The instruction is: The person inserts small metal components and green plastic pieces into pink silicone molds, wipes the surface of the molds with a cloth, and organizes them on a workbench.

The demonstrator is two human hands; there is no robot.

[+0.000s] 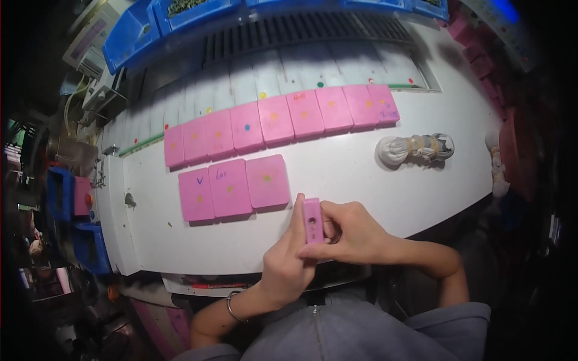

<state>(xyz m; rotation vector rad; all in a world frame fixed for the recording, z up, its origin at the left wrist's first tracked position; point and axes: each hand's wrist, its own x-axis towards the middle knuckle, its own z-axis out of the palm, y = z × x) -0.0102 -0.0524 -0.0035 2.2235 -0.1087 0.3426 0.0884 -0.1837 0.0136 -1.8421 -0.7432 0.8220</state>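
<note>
Hands: left (288, 256) & right (349, 236) grip closed round pink box (312, 219).

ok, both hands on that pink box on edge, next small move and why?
Probably lay the pink box flat beside the front row of three boxes: left hand and right hand hold it upright, and bare table lies right of that row.

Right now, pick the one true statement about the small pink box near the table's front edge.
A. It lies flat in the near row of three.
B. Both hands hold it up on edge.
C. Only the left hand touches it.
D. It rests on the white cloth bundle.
B: both the left hand and the right hand grip the pink box, which stands on edge above the table, apart from the row of three.
</note>
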